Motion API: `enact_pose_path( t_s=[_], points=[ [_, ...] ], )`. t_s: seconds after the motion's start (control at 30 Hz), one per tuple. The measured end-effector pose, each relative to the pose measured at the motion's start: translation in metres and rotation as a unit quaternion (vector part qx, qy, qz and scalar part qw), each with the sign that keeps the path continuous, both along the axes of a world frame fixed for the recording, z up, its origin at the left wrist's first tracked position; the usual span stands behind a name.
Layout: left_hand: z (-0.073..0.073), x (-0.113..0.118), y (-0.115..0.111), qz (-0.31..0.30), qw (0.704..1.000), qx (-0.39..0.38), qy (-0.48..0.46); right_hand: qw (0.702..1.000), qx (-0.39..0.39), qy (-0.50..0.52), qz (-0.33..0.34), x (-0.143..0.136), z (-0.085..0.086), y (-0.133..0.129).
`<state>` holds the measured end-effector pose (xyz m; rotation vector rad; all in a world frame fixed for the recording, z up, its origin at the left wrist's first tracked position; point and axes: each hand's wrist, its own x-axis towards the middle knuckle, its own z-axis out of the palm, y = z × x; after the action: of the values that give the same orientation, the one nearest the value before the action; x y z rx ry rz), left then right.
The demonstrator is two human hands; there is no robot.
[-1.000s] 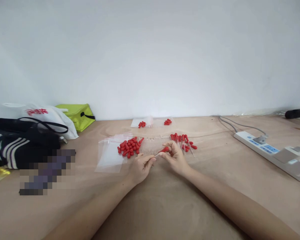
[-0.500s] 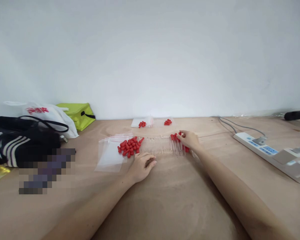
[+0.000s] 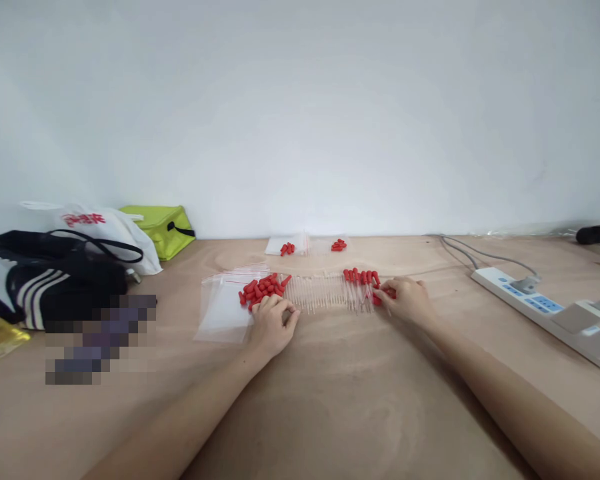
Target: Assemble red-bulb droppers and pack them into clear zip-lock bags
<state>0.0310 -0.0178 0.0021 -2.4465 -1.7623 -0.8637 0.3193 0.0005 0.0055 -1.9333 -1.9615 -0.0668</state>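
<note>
A row of thin clear glass dropper tubes (image 3: 317, 292) lies side by side on the table. Red rubber dropper bulbs (image 3: 361, 275) cap several tubes at the right end. My right hand (image 3: 405, 298) is there with thumb and fingers pinched on a red bulb at the near right end of the row. At the left end lies a heap of loose red bulbs (image 3: 261, 287). My left hand (image 3: 274, 325) rests against the heap's near edge, fingers loosely bent and thumb apart; nothing shows in it. Flat clear zip bags (image 3: 220, 313) lie partly under the heap.
Against the wall are two small groups of red bulbs (image 3: 339, 245) on clear bags (image 3: 276, 244). A black bag (image 3: 80, 283), a white plastic bag (image 3: 130, 247) and a lime-green bag (image 3: 167, 230) stand left. A white power strip (image 3: 535, 303) with plugs and cables lies right.
My right hand has moved from the capped tubes' far ends toward me and right, to the near right end. My left hand has shifted slightly left, onto the heap's edge. The view has shifted slightly.
</note>
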Motion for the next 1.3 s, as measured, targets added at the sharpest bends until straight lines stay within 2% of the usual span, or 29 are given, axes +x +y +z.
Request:
enact_pose_path(
  t_s=[0.17,0.3,0.43,0.57,0.73,0.9,1.13,1.2,1.3],
  points=[
    [0.003,0.005,0.012,0.055,0.998,0.000,0.038,0.998,-0.032,-0.049,0.037,0.002,-0.002,-0.004],
    [0.007,0.013,0.028,0.077,0.995,0.005,0.067,0.997,-0.056,-0.042,0.033,-0.001,0.001,0.001],
    [0.011,0.024,0.039,0.076,0.992,0.037,0.093,0.997,-0.073,-0.040,0.004,-0.002,0.011,0.002],
    [0.011,0.034,0.046,0.070,0.992,0.012,0.103,0.995,-0.065,-0.075,0.007,-0.002,0.022,-0.002],
    [0.010,0.042,0.056,0.068,0.991,-0.030,0.110,0.989,-0.091,-0.105,0.046,-0.007,0.015,-0.003],
    [0.009,0.044,0.061,0.055,0.989,-0.056,0.121,0.988,-0.105,-0.109,0.041,-0.009,0.011,-0.002],
    [0.006,0.042,0.060,0.050,0.990,-0.046,0.123,0.985,-0.104,-0.134,-0.027,-0.015,0.043,-0.020],
    [0.006,0.042,0.059,0.048,0.990,-0.044,0.124,0.989,-0.083,-0.123,-0.004,-0.022,0.048,-0.028],
    [0.006,0.043,0.059,0.049,0.991,-0.036,0.123,0.990,-0.019,-0.049,0.132,-0.039,0.040,-0.037]
  ],
)
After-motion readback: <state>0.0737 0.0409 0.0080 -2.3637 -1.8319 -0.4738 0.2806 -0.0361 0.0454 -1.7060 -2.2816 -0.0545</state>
